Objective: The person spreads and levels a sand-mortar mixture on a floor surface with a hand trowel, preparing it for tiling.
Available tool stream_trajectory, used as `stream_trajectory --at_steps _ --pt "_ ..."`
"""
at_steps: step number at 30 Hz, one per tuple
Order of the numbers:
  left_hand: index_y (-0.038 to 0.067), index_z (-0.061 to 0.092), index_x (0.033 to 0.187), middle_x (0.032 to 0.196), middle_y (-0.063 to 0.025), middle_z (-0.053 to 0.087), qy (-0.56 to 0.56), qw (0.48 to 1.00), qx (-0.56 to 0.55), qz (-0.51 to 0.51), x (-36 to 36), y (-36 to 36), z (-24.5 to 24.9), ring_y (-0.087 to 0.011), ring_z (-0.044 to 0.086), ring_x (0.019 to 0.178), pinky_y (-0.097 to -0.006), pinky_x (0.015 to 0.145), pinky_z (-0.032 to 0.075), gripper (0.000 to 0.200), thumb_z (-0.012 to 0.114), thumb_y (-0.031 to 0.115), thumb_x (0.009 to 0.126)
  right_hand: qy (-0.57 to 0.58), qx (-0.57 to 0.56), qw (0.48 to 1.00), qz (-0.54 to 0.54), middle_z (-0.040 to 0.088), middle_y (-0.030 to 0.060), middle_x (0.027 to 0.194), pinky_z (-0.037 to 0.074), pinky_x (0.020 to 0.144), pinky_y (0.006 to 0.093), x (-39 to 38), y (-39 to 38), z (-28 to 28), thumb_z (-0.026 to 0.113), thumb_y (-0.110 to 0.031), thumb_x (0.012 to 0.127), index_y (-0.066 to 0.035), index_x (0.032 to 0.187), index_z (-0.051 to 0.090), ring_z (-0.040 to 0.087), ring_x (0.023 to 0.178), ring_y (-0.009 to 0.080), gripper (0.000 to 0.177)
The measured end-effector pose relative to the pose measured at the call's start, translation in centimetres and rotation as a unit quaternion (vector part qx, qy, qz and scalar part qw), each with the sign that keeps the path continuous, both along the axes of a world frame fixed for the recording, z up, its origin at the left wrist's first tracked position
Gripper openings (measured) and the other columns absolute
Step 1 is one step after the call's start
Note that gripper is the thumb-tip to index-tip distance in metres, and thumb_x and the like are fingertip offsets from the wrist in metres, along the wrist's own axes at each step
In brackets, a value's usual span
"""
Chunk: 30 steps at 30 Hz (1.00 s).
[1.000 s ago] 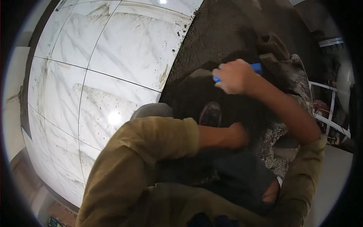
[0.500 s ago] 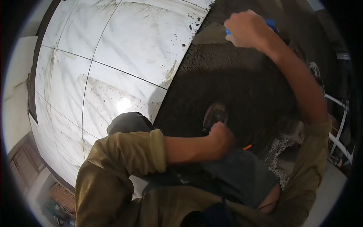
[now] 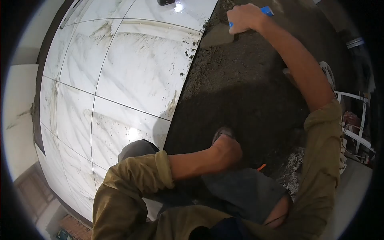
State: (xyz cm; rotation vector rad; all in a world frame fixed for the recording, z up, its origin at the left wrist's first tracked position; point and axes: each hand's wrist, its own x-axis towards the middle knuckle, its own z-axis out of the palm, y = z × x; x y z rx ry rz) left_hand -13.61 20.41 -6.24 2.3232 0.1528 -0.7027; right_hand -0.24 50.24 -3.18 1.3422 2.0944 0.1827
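Note:
My right hand (image 3: 245,18) is wrapped round the blue handle of a trowel (image 3: 267,11), out at the far end of my stretched arm. Its flat, mortar-coloured blade appears to lie on the dark mortar bed (image 3: 240,60), just right of the tile edge. My left hand (image 3: 227,153) is curled into a fist over my bent knee, in front of my shoe (image 3: 222,133). Nothing shows in that fist, though its fingers are partly hidden. White marbled tiles (image 3: 140,68) cover the floor on the left, with mortar smears and crumbs on them.
A dark object (image 3: 165,2) sits on the tiles at the top edge. White frame bars (image 3: 354,136) and clutter stand on the right. Pale rubble (image 3: 293,168) and a small orange strip (image 3: 261,167) lie near my knee. A pale wall (image 3: 22,120) runs along the left.
The view has tilted forward, showing more of the tiles at the top. My right hand with the trowel has shifted up and left in view. My left fist stays by the knee.

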Motion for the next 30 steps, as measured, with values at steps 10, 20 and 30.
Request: stream_trajectory --at_steps 10,20,30 --pt "0.009 0.075 0.094 0.1 -0.0096 0.073 -0.081 0.996 0.027 0.014 -0.7 -1.3 -0.8 -0.0253 0.07 0.097 -0.0351 0.073 0.054 0.016 0.067 0.011 0.08 0.285 -0.091 0.869 -0.395 0.066 0.0295 0.101 0.053 0.084 0.0493 5.9 -8.2 -1.6 0.057 -0.024 0.09 0.01 0.1 0.06 0.067 0.098 0.0408 0.036" --pt "0.002 0.072 0.091 0.094 -0.0174 0.072 -0.13 0.991 -0.02 0.024 -1.2 -1.2 -1.7 -0.0305 0.072 0.087 -0.0394 0.072 0.057 0.016 0.061 0.009 0.083 0.34 -0.18 0.886 -0.26 0.063 0.033 0.109 0.05 0.09 0.0527 -4.3 -18.1 -6.9 0.055 -0.03 0.089 0.007 0.116 0.055 0.063 0.104 0.0463 0.046" --pt "0.004 0.07 0.081 0.086 -0.0183 0.07 -0.174 0.972 0.036 0.156 -3.0 0.8 -0.6 -0.0319 0.071 0.083 -0.0414 0.067 0.057 0.016 0.06 0.017 0.081 0.487 -0.024 0.738 -0.467 0.066 0.016 0.086 0.055 0.051 0.0427 5.2 -5.4 -9.1 0.056 -0.031 0.091 0.003 0.111 0.053 0.068 0.065 0.028 0.039"
